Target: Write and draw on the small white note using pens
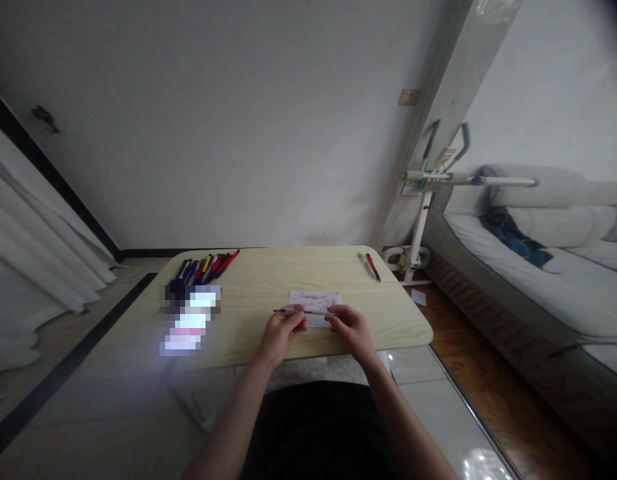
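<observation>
A slim pen [316, 312], dark toward its left end and pale along the middle, lies level between my two hands. My left hand [282, 331] pinches it near the left part, with the dark end sticking out past the fingers. The fingertips of my right hand [352, 327] close on its right end, which they partly hide. Just beneath the pen is a small white paper [316, 299] covered with dark scribbles. The hands are above the near edge of the pale wooden table [258, 273].
Several pens [204, 268] lie in a row at the table's back left. A bright, pixelated object [191, 323] is in front of them. At the back right lie a grey pen [366, 265] and a red and black pen [373, 268]. A grey sofa [468, 280] stands further right.
</observation>
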{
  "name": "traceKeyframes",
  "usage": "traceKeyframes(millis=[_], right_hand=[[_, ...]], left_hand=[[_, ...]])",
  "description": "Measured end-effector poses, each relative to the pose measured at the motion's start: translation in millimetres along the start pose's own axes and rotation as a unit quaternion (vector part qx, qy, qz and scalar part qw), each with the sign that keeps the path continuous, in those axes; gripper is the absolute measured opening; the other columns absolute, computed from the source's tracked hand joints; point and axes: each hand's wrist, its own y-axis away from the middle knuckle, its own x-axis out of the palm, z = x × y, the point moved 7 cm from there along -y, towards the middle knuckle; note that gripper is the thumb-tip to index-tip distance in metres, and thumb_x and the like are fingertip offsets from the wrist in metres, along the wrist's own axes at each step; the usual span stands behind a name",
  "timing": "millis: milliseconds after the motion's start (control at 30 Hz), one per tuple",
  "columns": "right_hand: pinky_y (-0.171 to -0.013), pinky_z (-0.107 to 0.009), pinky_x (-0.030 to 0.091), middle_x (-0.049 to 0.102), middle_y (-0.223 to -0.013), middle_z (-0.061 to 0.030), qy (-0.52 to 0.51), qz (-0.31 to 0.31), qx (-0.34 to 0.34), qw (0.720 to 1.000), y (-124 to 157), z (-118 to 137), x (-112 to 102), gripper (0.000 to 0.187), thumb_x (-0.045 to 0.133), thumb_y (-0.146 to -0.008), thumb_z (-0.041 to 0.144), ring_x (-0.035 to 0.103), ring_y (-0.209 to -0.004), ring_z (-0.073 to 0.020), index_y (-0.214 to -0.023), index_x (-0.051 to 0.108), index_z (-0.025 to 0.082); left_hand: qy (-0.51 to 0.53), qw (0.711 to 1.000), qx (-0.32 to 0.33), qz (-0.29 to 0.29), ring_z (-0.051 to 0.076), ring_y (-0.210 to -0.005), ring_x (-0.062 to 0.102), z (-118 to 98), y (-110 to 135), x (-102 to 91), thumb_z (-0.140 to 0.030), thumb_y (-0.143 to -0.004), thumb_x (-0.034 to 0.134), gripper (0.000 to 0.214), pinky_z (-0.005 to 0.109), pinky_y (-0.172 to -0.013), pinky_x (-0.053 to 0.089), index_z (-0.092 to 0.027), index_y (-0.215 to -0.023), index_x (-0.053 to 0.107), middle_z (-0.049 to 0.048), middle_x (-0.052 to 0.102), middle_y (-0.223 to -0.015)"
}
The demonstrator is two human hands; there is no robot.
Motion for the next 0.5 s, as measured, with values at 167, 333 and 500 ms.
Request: traceKeyframes(millis=[167, 333, 500], right_hand=[[-0.05, -0.023, 0.043, 0.062, -0.066, -0.002, 0.014, 0.003, -0.002, 1.0, 0.5, 1.2, 0.6, 0.022, 0.059, -0.069, 0.033, 0.053, -0.052, -0.0111, -0.084, 0.06, 0.016], [-0.048, -0.023, 0.042, 0.061, -0.062, -0.0024, 0.044, 0.006, -0.017, 0.999, 0.2, 1.9, 1.9, 0.024, 0.055, -0.072, 0.039, 0.052, -0.05, -0.0113, -0.078, 0.06, 0.015], [-0.048, -0.023, 0.043, 0.062, -0.063, -0.0031, 0.049, 0.01, -0.018, 0.999, -0.4, 1.1, 4.0, 0.026, 0.054, -0.073, 0.04, 0.053, -0.05, -0.0118, -0.078, 0.06, 0.015]], left_hand=[[0.001, 1.0, -0.002, 0.001, 0.009, -0.057, 0.055, 0.9, -0.9, -0.1, -0.022, -0.064, 0.066, 0.026, 0.022, -0.059, 0.042, -0.01, -0.087, 0.06, 0.002, 0.061, -0.066], [-0.001, 1.0, 0.0, 0.003, 0.009, -0.058, 0.055, 0.8, -0.7, 0.4, -0.022, -0.065, 0.065, 0.025, 0.022, -0.06, 0.042, -0.01, -0.086, 0.06, 0.0021, 0.06, -0.066], [0.003, 1.0, 0.01, 0.012, 0.009, -0.059, 0.055, 0.6, -1.5, 0.7, -0.024, -0.066, 0.065, 0.024, 0.023, -0.06, 0.043, -0.01, -0.085, 0.061, 0.0026, 0.06, -0.066]])
